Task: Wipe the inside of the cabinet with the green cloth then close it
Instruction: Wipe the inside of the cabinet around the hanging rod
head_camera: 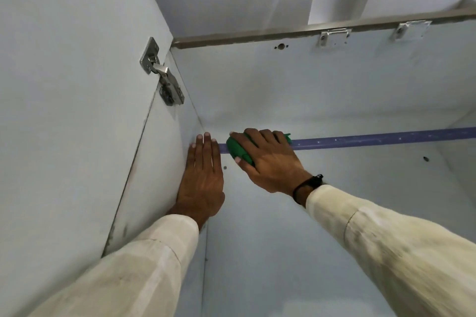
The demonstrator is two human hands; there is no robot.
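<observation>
We have the green cloth [238,150] bunched under our right hand [268,159], the grip curled over it and pressing it against the cabinet's back panel [309,85], right on the blue strip [386,139] that runs sideways across that panel. The strip's long axis leads away to the right, so the unwiped stretch lies that way from the cloth. Our left hand [203,175] rests flat, fingers spread and holding nothing, in the back left corner beside the cloth. The hinge [162,72] sits higher on the left side wall; the door [64,85] seems to stand open there, well clear.
</observation>
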